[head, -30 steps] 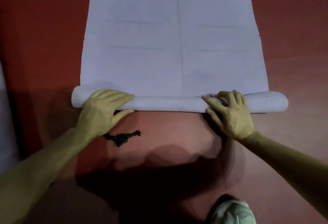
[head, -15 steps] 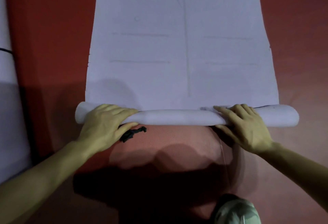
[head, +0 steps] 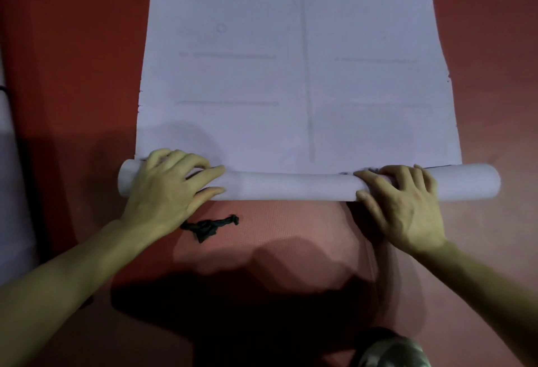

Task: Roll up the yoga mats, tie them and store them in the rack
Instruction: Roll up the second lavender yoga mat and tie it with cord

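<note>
— Since the yoga mat (head: 291, 75) is only part rolled, why both hands so wide apart on the roll (head: 291, 187)?

— So it rolls even, I'd guess (one near each end). Left hand (head: 166, 189) & right hand (head: 404, 206) curl over the top, fingers (head: 209, 171) slightly spread, w/ thumbs on near side, clamping the roll on the floor (head: 72, 75). Black tie (head: 209, 225) lies just beside, untouched.

Beneath me spreads a red floor (head: 72, 46); at the bottom edge I see pale patterned cloth (head: 393, 352), partly in shadow.
</note>
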